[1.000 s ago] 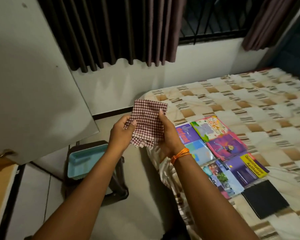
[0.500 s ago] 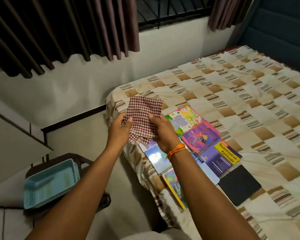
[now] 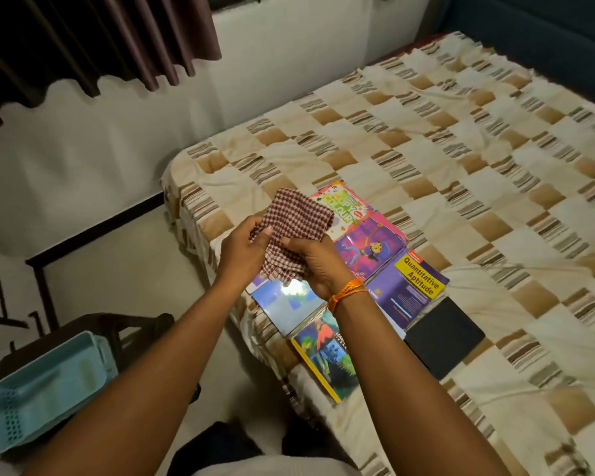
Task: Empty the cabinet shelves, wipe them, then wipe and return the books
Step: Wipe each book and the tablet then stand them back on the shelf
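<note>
Purple book (image 3: 407,289) — yellow label reads "Quantitative Aptitude".

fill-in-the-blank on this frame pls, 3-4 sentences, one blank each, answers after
1. Both the left hand and the right hand grip the checked ____.
2. The books lie on the ____, not in a cabinet.
3. The purple book with the yellow label reads "Quantitative ____".
4. The light blue basket sits on the person's ____ side.

Missing words: cloth; bed; Aptitude; left
</note>
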`<state>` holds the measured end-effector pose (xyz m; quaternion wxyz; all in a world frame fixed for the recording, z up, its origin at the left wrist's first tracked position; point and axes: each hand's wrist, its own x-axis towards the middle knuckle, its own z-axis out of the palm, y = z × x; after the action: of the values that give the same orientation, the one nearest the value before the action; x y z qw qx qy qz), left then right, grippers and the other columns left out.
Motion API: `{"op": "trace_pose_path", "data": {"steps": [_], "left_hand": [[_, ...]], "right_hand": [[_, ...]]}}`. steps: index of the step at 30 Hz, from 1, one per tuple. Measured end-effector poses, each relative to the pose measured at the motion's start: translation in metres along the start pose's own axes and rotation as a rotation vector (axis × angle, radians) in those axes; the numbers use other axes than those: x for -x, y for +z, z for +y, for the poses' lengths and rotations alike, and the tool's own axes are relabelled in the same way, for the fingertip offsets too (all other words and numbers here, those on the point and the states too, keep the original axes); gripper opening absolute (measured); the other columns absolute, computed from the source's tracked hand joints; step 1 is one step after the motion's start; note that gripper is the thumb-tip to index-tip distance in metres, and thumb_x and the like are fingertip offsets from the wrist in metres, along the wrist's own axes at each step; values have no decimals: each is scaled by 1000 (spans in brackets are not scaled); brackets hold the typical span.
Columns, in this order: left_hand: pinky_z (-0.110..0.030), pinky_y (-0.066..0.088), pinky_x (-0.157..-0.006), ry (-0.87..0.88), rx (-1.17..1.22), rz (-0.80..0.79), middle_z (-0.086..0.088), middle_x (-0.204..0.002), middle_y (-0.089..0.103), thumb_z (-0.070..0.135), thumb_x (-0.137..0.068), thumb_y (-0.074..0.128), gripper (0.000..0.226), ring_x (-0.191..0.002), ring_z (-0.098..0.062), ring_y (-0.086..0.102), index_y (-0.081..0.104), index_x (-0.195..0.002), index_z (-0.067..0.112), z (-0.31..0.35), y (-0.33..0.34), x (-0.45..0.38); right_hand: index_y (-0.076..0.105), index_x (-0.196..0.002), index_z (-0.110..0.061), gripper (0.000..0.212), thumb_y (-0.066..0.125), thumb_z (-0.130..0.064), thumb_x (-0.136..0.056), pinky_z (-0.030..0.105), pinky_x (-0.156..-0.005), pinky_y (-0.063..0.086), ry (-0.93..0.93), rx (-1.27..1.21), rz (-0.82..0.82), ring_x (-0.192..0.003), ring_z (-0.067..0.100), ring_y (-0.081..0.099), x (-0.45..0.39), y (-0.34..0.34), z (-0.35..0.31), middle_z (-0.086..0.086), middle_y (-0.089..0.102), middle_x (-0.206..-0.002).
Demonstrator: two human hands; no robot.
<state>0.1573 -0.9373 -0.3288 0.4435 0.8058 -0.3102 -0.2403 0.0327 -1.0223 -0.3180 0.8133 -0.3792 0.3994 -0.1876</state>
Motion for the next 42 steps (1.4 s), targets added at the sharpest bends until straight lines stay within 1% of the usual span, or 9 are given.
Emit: {"op": "trace_pose_path", "data": {"steps": [2, 6, 12, 17, 22, 25, 32, 38, 42], "left_hand": [[-32, 56, -83, 18, -18, -51, 6, -107, 71, 28, -102, 56, 20, -100, -15, 66, 66, -118, 23, -3, 9, -9], [-3, 41, -64, 23, -49, -102, 9, -104, 67, 26, -104, 54, 20, -88, -2, 60, 64, -120, 20, -11, 22, -16], [-34, 52, -80, -8, -39, -189, 1, -107, 70, 31, -103, 55, 20, -99, -18, 65, 65, -117, 22, -38, 27, -30], [-22, 47, -74, -31, -62, -270, 5, -117, 65, 31, -102, 58, 25, -99, -14, 62, 64, -126, 24, -60, 22, -62], [-23, 43, -87, -121, -109, -310, 2, -121, 67, 24, -98, 66, 29, -110, -18, 64, 63, -126, 22, -109, 24, -122], [-23, 44, -88, -146, -136, -353, 4, -122, 66, 25, -97, 68, 33, -107, -15, 62, 62, -129, 21, -144, 37, -157], [-34, 48, -100, -199, -267, -422, -1, -134, 63, 23, -93, 72, 44, -119, -25, 62, 58, -135, 19, -253, 82, -236], [-51, 47, -103, -238, -556, -428, -13, -141, 52, 47, -87, 71, 66, -126, -37, 52, 46, -144, 26, -321, 97, -288], [-50, 47, -101, -218, -675, -470, -13, -137, 51, 60, -80, 73, 74, -127, -39, 49, 47, -142, 28, -332, 95, -305]], "right_hand": [[59, -129, -4, 41, 62, 6, -90, 43, -77, 61, -7, -26, 67, -98, 32, 72, -8, -8, 5, 13, 73, -114], [57, -130, -6, 42, 58, 11, -91, 43, -83, 60, -29, -80, 162, -103, 31, 70, -18, -14, 19, 15, 70, -120], [58, -129, -3, 38, 55, 11, -93, 46, -90, 59, -49, -64, 270, -106, 33, 69, -27, -12, 33, 15, 70, -120], [65, -115, -7, 32, 53, 12, -92, 38, -71, 61, -16, -38, 386, -94, 31, 71, -54, -9, 38, 12, 73, -107], [66, -103, -7, 31, 50, 15, -90, 54, -83, 56, 69, 4, 522, -88, 37, 69, -108, -27, 62, 12, 72, -93], [65, -104, -5, 29, 50, 15, -90, 48, -78, 59, 109, 42, 567, -83, 33, 70, -141, -42, 85, 11, 71, -91], [70, -105, -10, 30, 52, 10, -92, 37, -75, 60, 158, 156, 452, -84, 25, 73, -239, -52, 152, 7, 76, -94], [72, -86, -14, 25, 51, 0, -88, 65, -82, 53, 156, 241, 411, -83, 45, 68, -303, -48, 189, 29, 72, -98], [68, -90, -8, 28, 45, 6, -95, 59, -74, 56, 189, 238, 337, -74, 41, 65, -317, -45, 207, 30, 66, -86]]}}
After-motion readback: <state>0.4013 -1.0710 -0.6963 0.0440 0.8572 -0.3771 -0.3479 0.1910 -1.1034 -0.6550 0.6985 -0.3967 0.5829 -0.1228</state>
